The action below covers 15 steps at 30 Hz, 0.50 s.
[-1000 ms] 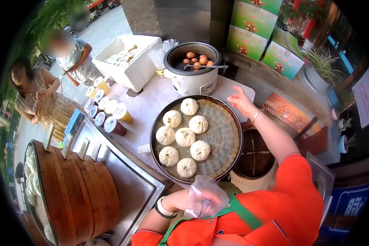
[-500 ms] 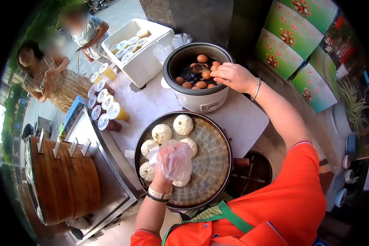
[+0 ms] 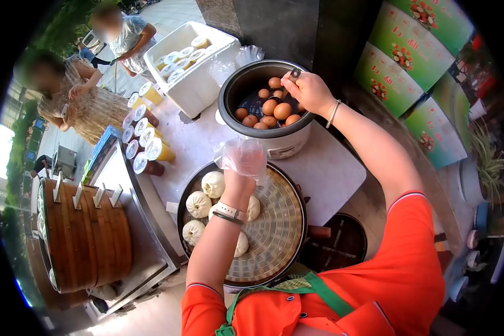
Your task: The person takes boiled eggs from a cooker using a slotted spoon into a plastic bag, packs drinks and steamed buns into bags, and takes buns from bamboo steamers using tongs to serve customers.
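Observation:
My right hand (image 3: 309,93) is closed round the handle of a ladle (image 3: 285,91), whose bowl is down among brown eggs (image 3: 282,111) in dark liquid. The eggs sit in a white-bodied cooker (image 3: 288,140) with a dark rim. In front of the cooker, over the far edge of a round woven steamer tray (image 3: 274,224), is my left hand (image 3: 246,159). A clear plastic bag (image 3: 229,155) wraps round it and blurs its fingers, which look closed on the plastic. Several steamed buns (image 3: 198,204) lie on the tray's left side, partly hidden by my left forearm.
Sealed drink cups (image 3: 160,151) stand left of the cooker, beside a white foam box (image 3: 193,101) holding more cups. Stacked bamboo steamers (image 3: 89,235) are at left. Green cartons (image 3: 409,73) rise at right. Two people stand beyond the counter.
My left hand has moved away from me, from over the buns towards the cooker. My right hand has shifted slightly up, the ladle handle is now steeper, and the eggs have moved about.

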Each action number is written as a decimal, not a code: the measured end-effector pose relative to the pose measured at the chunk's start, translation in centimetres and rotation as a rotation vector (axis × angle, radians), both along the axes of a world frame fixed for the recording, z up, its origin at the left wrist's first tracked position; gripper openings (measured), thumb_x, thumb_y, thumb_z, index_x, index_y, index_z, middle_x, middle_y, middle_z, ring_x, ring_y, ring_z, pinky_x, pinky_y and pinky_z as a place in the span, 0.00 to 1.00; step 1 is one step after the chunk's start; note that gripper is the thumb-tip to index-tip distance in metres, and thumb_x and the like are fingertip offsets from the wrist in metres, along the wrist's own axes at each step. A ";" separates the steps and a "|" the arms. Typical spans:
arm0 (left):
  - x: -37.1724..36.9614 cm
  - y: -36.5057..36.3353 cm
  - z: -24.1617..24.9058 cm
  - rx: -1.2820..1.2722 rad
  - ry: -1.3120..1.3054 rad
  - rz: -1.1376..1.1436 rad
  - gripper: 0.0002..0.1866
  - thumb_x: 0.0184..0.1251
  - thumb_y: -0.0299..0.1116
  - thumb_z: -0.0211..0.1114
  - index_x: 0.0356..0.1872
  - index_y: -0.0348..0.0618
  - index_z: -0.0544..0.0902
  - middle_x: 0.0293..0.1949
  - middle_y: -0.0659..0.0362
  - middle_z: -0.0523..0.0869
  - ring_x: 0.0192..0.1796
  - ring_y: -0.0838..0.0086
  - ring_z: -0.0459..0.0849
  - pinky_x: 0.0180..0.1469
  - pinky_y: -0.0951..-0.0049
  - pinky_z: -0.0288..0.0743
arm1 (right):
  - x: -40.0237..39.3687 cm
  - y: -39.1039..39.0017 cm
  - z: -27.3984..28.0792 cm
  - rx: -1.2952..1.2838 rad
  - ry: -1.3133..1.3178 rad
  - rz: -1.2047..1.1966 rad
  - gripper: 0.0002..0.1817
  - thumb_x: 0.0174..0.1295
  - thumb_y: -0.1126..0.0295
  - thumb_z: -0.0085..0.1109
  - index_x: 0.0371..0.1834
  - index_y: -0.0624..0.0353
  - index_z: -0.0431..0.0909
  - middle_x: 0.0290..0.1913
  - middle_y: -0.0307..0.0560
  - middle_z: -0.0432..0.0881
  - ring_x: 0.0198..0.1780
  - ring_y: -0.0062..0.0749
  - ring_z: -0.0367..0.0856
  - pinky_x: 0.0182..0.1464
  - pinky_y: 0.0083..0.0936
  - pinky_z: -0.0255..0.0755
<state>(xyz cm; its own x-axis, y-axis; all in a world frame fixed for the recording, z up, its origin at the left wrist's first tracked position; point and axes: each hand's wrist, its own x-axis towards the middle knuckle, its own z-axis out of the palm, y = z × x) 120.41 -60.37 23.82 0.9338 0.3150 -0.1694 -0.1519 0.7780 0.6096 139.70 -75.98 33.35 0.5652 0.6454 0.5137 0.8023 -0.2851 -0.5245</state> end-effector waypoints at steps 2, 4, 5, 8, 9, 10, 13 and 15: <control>1.3 0.9 -0.6 -0.071 -0.159 -0.042 0.11 0.67 0.35 0.52 0.45 0.40 0.74 0.44 0.54 0.78 0.48 0.63 0.77 0.55 0.61 0.71 | 0.2 0.5 -0.5 0.139 0.089 -0.071 0.14 0.63 0.62 0.47 0.33 0.62 0.78 0.28 0.50 0.81 0.32 0.43 0.79 0.38 0.33 0.72; 2.4 1.0 0.7 -0.020 -0.128 0.001 0.11 0.67 0.34 0.51 0.46 0.41 0.73 0.44 0.54 0.78 0.47 0.64 0.78 0.51 0.63 0.73 | 1.4 1.1 -1.7 0.285 0.120 -0.238 0.17 0.64 0.61 0.45 0.31 0.63 0.78 0.23 0.46 0.80 0.27 0.37 0.79 0.33 0.31 0.71; 3.0 1.1 1.4 0.028 -0.099 0.041 0.10 0.68 0.34 0.49 0.46 0.42 0.72 0.44 0.54 0.78 0.46 0.64 0.78 0.48 0.64 0.75 | 1.9 0.8 -2.4 0.290 0.119 -0.239 0.17 0.64 0.61 0.45 0.31 0.63 0.78 0.23 0.46 0.80 0.27 0.37 0.79 0.33 0.31 0.71; 4.8 2.4 1.9 0.065 -0.128 0.035 0.14 0.68 0.35 0.50 0.50 0.39 0.71 0.47 0.52 0.78 0.48 0.62 0.78 0.50 0.62 0.74 | 2.4 0.5 -2.1 0.421 0.426 -0.360 0.17 0.67 0.62 0.44 0.29 0.60 0.78 0.18 0.35 0.74 0.22 0.18 0.72 0.27 0.18 0.67; 5.6 3.0 1.7 0.107 -0.125 0.021 0.15 0.68 0.35 0.50 0.51 0.38 0.70 0.48 0.51 0.78 0.49 0.61 0.78 0.51 0.62 0.74 | 2.4 0.4 -1.2 0.433 0.450 -0.345 0.17 0.67 0.61 0.44 0.30 0.61 0.78 0.18 0.34 0.74 0.21 0.17 0.71 0.27 0.16 0.66; 6.4 3.6 1.4 0.145 -0.082 0.015 0.16 0.69 0.39 0.49 0.50 0.39 0.71 0.46 0.51 0.78 0.49 0.59 0.77 0.51 0.60 0.73 | 1.9 0.3 0.3 0.430 0.366 -0.311 0.17 0.67 0.61 0.44 0.31 0.61 0.78 0.18 0.35 0.74 0.22 0.18 0.72 0.27 0.17 0.67; 8.5 2.5 4.6 -0.105 0.170 0.078 0.18 0.70 0.44 0.47 0.51 0.43 0.71 0.46 0.51 0.77 0.50 0.59 0.75 0.51 0.59 0.72 | -1.6 0.2 5.1 0.368 0.021 -0.162 0.16 0.67 0.62 0.46 0.32 0.62 0.78 0.21 0.40 0.76 0.23 0.22 0.74 0.28 0.19 0.68; 10.3 2.8 4.5 -0.124 0.127 0.008 0.19 0.70 0.48 0.46 0.50 0.46 0.71 0.47 0.52 0.75 0.48 0.59 0.74 0.51 0.57 0.72 | -3.8 0.0 6.2 0.315 -0.309 0.068 0.07 0.62 0.66 0.51 0.32 0.57 0.75 0.24 0.44 0.78 0.32 0.39 0.78 0.34 0.30 0.71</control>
